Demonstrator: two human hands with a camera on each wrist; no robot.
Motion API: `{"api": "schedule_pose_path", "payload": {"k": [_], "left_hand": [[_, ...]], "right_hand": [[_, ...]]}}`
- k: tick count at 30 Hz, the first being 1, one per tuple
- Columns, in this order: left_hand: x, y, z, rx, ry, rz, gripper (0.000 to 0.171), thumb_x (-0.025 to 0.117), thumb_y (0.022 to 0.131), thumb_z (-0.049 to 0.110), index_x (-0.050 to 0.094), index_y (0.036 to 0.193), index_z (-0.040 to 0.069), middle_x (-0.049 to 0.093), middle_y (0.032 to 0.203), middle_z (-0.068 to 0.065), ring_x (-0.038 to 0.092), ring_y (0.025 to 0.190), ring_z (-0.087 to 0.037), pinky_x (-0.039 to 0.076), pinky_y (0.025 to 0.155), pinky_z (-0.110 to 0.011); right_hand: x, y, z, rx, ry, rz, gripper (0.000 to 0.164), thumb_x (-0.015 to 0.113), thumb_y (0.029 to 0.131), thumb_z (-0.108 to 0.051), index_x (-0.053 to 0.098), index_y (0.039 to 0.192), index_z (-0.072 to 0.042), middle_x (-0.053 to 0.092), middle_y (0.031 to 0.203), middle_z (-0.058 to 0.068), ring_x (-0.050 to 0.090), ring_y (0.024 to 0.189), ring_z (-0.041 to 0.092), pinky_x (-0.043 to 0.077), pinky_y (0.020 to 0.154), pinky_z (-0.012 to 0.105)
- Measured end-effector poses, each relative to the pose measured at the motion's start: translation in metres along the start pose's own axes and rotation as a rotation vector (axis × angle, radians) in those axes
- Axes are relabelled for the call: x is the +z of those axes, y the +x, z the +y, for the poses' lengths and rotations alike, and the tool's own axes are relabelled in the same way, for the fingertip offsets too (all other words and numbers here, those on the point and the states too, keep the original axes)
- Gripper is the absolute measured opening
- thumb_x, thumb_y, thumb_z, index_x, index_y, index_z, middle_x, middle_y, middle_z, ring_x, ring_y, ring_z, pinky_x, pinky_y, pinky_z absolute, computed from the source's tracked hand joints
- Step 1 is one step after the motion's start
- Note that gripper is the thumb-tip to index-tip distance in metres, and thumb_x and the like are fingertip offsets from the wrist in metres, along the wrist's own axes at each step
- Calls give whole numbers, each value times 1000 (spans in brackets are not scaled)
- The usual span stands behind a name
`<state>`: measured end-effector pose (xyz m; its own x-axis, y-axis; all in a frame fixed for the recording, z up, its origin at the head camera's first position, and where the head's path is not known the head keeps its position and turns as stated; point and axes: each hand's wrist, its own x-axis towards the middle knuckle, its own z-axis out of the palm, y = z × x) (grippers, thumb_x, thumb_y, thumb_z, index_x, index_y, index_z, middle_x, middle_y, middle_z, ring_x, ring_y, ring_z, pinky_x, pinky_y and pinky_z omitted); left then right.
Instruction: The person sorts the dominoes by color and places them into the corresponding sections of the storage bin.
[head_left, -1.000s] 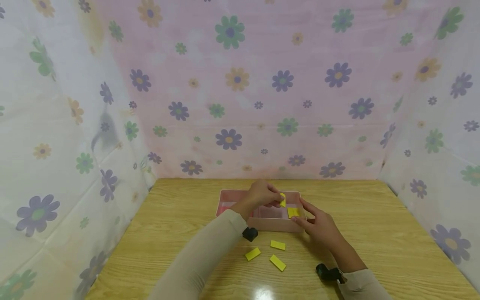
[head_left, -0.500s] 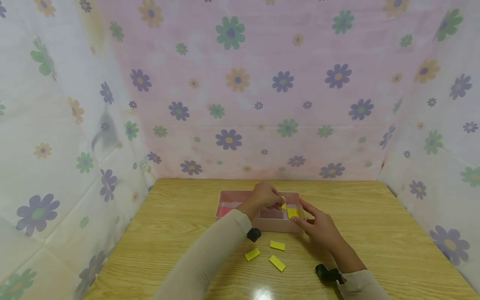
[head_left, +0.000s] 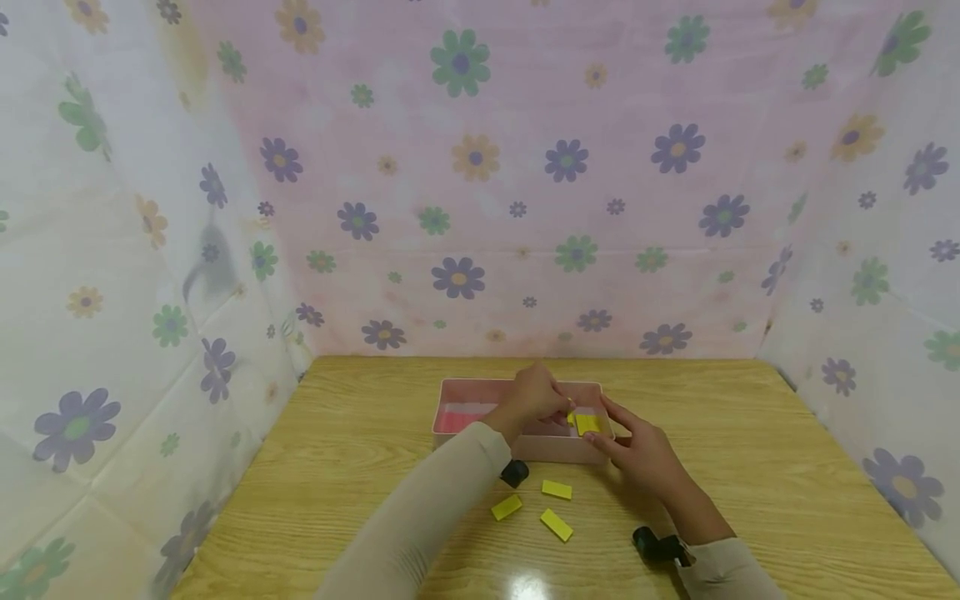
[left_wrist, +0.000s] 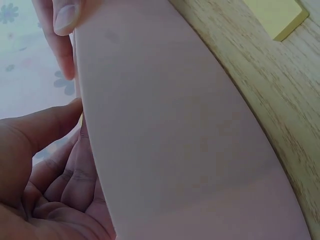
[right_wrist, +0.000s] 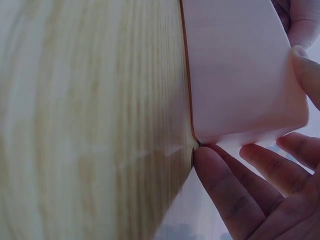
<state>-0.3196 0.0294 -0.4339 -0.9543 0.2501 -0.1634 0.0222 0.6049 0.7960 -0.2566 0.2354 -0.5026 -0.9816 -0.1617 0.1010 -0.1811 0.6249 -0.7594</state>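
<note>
A long pink box [head_left: 555,451] stands near the middle of the table. My left hand [head_left: 534,393] reaches over its front wall and pinches a small yellow block [head_left: 572,412], mostly hidden by the fingers. Just right of it, more yellow blocks [head_left: 588,425] lie side by side at the box's right end. With the thumb at the front rim and the fingers along the end wall, my right hand [head_left: 639,448] grips that end. The left wrist view shows the left hand [left_wrist: 50,175] partly behind the box's wall [left_wrist: 170,125].
Three loose yellow blocks lie on the table before the box: one nearest it [head_left: 557,490], a left one [head_left: 506,507] and a front one [head_left: 557,525]. Deeper pink pieces [head_left: 456,422] fill part of the box's left end. Flowered cloth [head_left: 517,250] encloses the table.
My left hand has moved a little to the right and lowered the yellow block into the box, beside the blocks at the right end. The right hand keeps its place.
</note>
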Motion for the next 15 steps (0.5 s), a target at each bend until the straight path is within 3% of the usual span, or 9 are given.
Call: {"api": "schedule_pose_path", "payload": {"k": [15], "left_hand": [[4, 6, -3, -16, -15, -20, 15, 80, 90, 9, 81, 81, -3, 75, 66, -11, 76, 62, -22, 62, 56, -31]], "right_hand": [[1, 0, 1, -21, 3, 21, 87, 68, 94, -59, 34, 163, -17, 41, 162, 18, 61, 129, 44, 62, 90, 45]]}}
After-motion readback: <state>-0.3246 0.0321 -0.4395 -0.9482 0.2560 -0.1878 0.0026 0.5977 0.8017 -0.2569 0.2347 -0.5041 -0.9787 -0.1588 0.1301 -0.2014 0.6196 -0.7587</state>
